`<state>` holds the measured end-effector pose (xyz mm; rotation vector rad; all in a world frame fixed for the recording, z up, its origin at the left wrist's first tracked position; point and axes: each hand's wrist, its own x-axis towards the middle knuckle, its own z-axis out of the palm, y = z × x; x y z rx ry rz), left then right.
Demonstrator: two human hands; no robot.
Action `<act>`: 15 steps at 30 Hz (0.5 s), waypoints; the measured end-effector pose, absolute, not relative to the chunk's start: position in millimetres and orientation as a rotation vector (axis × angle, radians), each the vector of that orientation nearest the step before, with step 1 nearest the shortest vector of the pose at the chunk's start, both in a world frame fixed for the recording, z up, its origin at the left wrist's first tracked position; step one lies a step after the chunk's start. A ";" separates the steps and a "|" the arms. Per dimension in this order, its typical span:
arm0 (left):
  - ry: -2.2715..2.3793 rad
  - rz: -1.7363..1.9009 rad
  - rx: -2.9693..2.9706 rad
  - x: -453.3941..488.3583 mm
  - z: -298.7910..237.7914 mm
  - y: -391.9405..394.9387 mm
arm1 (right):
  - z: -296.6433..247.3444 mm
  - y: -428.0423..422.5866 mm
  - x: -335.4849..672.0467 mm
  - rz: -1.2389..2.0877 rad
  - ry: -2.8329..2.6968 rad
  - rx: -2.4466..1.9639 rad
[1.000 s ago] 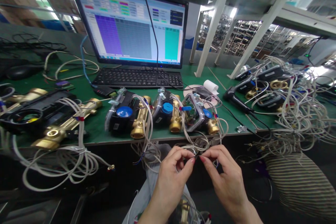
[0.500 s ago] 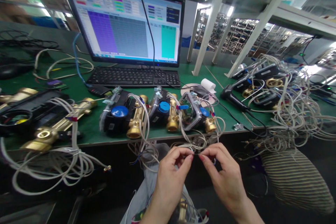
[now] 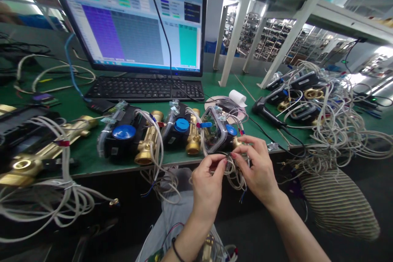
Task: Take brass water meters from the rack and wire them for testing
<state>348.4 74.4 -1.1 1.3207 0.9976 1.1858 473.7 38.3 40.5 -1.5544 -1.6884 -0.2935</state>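
Note:
My left hand [image 3: 208, 182] pinches thumb and forefinger together at a coil of grey cables [image 3: 236, 177] below the bench edge. My right hand [image 3: 257, 168] pinches just to its right, fingertips almost meeting the left ones. A thin dark strand shows between the fingertips; its kind is too small to tell. The coil hangs from the nearest meter [image 3: 216, 131], which has a clear cover, a blue cap and a brass pipe body partly hidden by my right fingers. To the left stand two more meters with blue caps, the middle one [image 3: 181, 127] and a larger one [image 3: 123, 135].
A black brass-bodied unit [image 3: 33, 147] trails cables at far left. Behind are a keyboard [image 3: 144, 89] and monitor [image 3: 132, 28]. A handheld scanner [image 3: 268, 112], paper roll [image 3: 237, 98] and tangled meters with cables [image 3: 325, 110] lie rightward. A striped cloth-covered shape [image 3: 337, 204] sits below right.
Both hands have risen toward the bench edge, and the right one now overlaps the nearest meter's brass end. The view has shifted, so the bench things appear further left.

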 end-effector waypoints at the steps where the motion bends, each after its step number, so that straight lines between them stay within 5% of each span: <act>1: 1.009 1.211 1.285 352.7 -3.9 76.0 | 40.5 41.8 476.2 -0.326 -1.711 -1.548; 15: 1.220 1.450 1.310 373.8 -23.0 79.0 | 21.5 67.6 490.0 -0.553 -1.887 -1.403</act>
